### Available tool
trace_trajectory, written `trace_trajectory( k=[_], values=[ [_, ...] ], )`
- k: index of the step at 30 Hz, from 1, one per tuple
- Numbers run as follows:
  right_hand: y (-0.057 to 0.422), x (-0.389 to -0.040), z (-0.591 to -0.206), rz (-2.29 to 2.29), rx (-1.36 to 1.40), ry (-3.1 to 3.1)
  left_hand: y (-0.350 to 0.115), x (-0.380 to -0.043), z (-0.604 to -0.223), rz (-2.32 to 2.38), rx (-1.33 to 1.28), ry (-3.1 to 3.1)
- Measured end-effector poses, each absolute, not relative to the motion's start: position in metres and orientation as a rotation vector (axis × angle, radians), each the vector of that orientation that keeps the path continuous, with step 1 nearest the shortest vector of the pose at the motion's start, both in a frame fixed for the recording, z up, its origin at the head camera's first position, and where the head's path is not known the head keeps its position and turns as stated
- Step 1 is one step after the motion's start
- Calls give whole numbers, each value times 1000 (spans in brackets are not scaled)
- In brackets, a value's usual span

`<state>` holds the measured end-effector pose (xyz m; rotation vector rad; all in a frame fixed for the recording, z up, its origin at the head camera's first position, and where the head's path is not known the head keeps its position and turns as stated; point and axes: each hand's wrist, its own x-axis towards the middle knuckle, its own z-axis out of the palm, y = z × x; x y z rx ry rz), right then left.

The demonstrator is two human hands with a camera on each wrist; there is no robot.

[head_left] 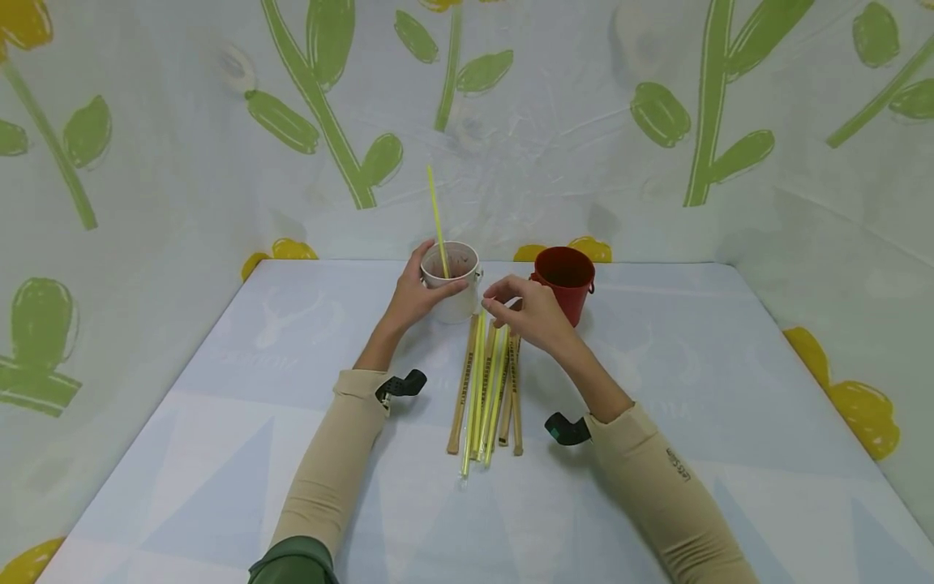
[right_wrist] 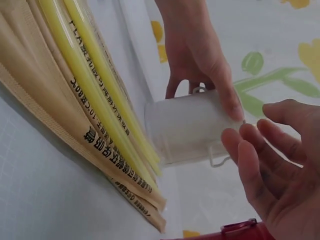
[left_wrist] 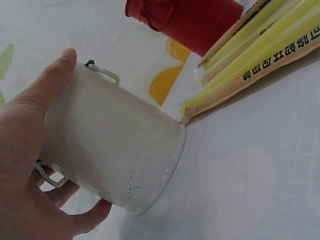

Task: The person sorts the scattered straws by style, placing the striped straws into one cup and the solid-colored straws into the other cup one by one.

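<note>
My left hand (head_left: 413, 302) grips a small white bucket (head_left: 458, 308) from its left side, the thumb across the near rim. One yellow straw (head_left: 436, 209) stands in that bucket, leaning left. My right hand (head_left: 538, 315) hovers just right of the bucket, over the far ends of the straws. In the right wrist view its thumb and loosely bent fingers (right_wrist: 250, 167) are apart, with nothing visible between them. Below the hands lie several clear-wrapped yellow straws (head_left: 499, 381) and several brown paper-wrapped straws (head_left: 459, 410), side by side, pointing toward me.
A red bucket (head_left: 579, 302) stands on the table right behind my right hand, partly hidden by it. The pale patterned tabletop (head_left: 241, 422) ends at a curtain (head_left: 547, 162) printed with green leaves and yellow flowers. A small black camera (head_left: 566, 430) sits at my right wrist.
</note>
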<state>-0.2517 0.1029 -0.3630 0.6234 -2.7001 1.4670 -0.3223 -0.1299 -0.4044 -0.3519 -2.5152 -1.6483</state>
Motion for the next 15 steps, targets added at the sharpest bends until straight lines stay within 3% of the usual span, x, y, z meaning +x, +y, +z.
trace_trajectory(
  k=[15],
  values=[
    [99,-255,-372,1363,426,-3038,-130,-322,-405,-1636,-357,-2521]
  ],
)
